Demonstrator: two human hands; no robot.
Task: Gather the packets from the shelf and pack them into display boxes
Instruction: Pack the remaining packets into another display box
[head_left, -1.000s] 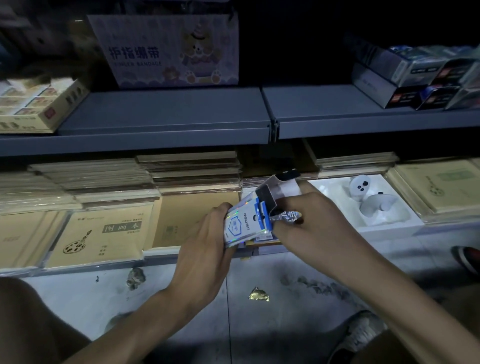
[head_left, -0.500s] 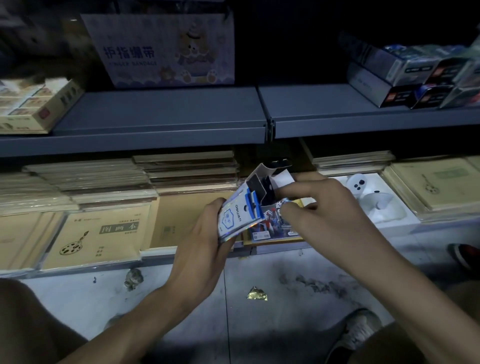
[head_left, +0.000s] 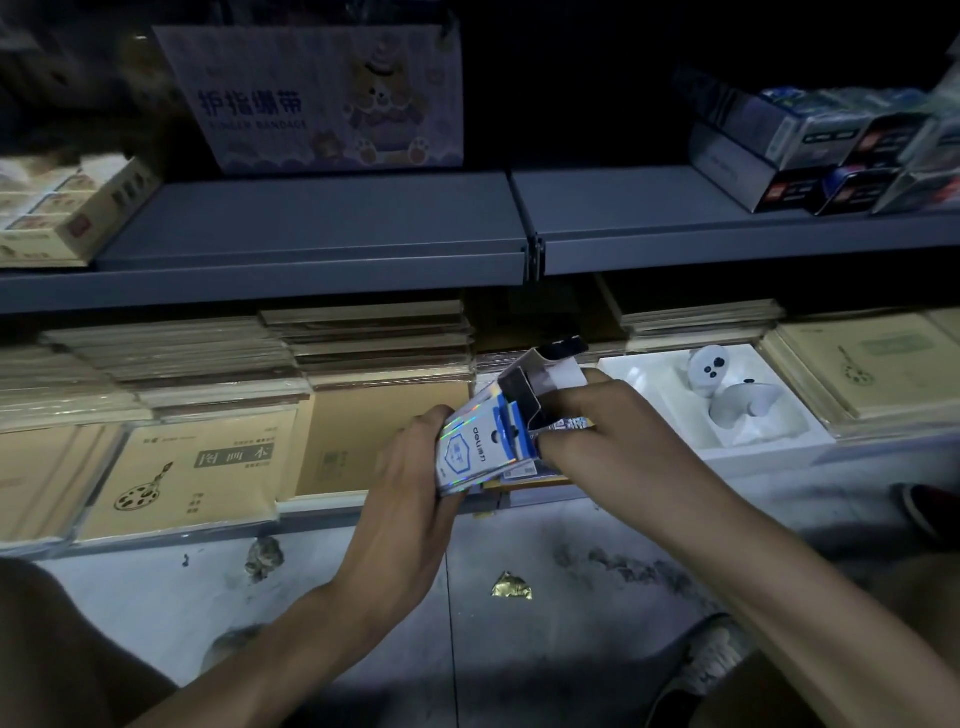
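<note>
In front of the lower shelf (head_left: 322, 513), a blue-and-white display box (head_left: 478, 447) is gripped by the left hand (head_left: 410, 499). Its fingers are wrapped round the box's lower end, and the box's open end is tilted up and to the right. The box is held above the shelf edge, between the two hands, much as it was half a second earlier. The right hand (head_left: 618, 447) is seen lower than before. Its fingers, then stretched out toward the white flap (head_left: 566, 374), are now curled and pinch a crinkled silvery packet (head_left: 569, 423) at the mouth of the box. The flap is left standing open above the knuckles. The colourful loose packets (head_left: 519, 474) on the shelf under the box, plainly shown earlier, are now mostly covered, and only a narrow edge is seen. Brown notebooks (head_left: 192, 467) are stacked along the lower shelf to the left. A white tray (head_left: 654, 374) with a small white figure (head_left: 727, 395) is set just right of the hands. On the upper shelf (head_left: 311, 223) a finger-bandage carton (head_left: 311, 98) and a pile of dark boxes (head_left: 831, 150) are kept in the places they had before. A gold foil scrap (head_left: 511, 586) is left on the floor (head_left: 311, 597) below the hands.
</note>
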